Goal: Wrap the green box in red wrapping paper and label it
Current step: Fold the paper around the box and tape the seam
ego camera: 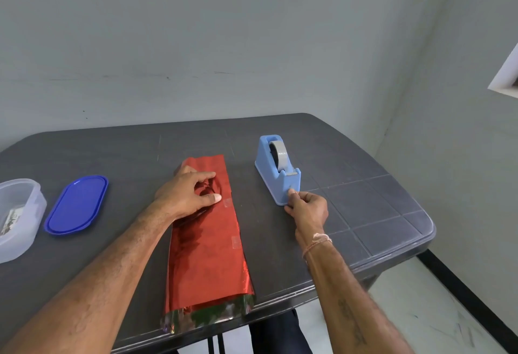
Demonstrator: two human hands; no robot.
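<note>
Shiny red wrapping paper lies rolled around the box in a long tube down the middle of the dark table; the green box itself is hidden inside. Two clear tape strips sit along its right seam. My left hand presses on the paper's far part, thumb and fingers spread on the seam. My right hand is at the near end of the light blue tape dispenser, thumb and forefinger pinched together just below the cutter; the tape between them is too faint to make out.
A blue oval lid lies left of the paper, and a clear plastic container with something inside stands at the far left. The table's front edge runs just under the paper's open near end. A wall stands close behind.
</note>
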